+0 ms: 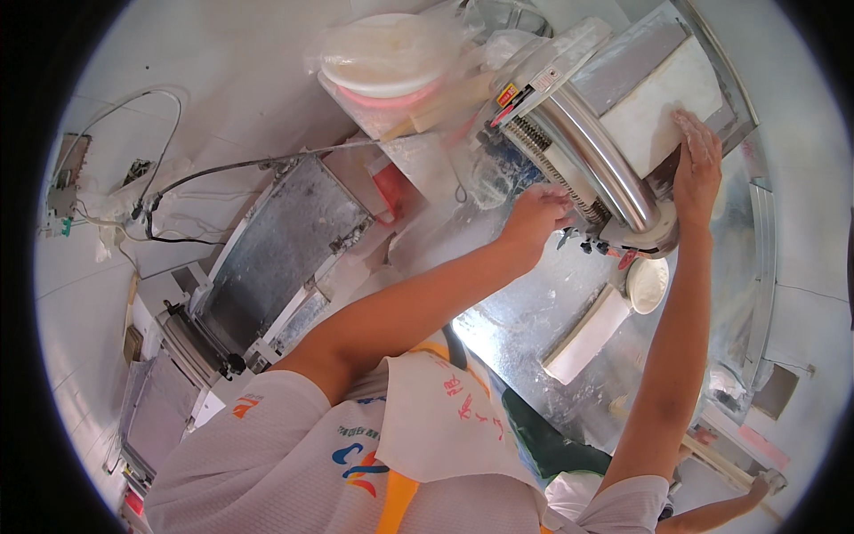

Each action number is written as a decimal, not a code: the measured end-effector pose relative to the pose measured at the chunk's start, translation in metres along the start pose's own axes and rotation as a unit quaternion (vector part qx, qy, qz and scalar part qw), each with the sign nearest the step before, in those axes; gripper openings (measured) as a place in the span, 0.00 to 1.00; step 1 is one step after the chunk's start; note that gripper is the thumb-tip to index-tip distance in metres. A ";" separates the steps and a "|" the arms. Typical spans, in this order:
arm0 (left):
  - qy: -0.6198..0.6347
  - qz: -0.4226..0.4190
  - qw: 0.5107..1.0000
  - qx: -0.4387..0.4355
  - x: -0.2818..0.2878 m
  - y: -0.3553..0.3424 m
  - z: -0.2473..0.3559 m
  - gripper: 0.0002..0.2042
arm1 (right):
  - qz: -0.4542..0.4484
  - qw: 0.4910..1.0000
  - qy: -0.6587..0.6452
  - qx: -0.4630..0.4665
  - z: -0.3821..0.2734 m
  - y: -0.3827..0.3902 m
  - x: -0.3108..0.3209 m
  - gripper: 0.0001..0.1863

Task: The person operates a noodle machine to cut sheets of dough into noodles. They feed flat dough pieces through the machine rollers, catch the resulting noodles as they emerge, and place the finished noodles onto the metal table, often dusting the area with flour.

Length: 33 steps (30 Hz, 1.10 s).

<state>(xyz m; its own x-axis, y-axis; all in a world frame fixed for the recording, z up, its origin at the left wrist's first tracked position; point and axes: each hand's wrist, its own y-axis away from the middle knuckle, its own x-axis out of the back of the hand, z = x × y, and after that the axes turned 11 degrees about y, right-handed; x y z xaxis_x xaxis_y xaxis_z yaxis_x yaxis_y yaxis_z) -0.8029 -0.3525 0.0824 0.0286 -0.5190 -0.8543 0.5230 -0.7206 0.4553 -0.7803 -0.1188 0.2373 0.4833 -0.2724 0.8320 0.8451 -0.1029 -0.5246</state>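
A dough sheeter with a shiny steel roller (596, 160) stands at the upper right. A thick white dough sheet (658, 107) lies on its sloping grey feed board (632, 62), reaching down toward the roller. My right hand (698, 165) rests on the sheet's right edge, fingers stretched out. On the roller's other side, my left hand (539, 218) is held near a coiled spring-like part (556, 173). Its fingers are loosely bent and apart, with nothing visible in them; whether they touch the machine I cannot tell.
Below the sheeter, a floury metal table (516, 329) carries a pale rectangular block (587, 334) and a round bowl of white powder (648, 285). A plastic-covered round tub (387, 53) stands beyond. Another machine (285, 249) is at left. Another person's hand (761, 488) shows at lower right.
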 end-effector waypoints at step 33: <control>-0.193 0.049 0.967 -0.161 0.010 -0.026 0.016 0.15 | 0.000 1.000 -0.016 0.015 0.005 0.002 0.000 0.16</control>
<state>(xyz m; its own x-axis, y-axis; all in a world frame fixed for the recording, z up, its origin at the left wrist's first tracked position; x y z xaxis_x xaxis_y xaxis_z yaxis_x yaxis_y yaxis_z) -0.8296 -0.3468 0.0662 -0.1954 -0.7555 -0.6253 0.7741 -0.5103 0.3746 -0.7775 -0.1147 0.2370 0.4898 -0.2422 0.8375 0.8514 -0.0735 -0.5193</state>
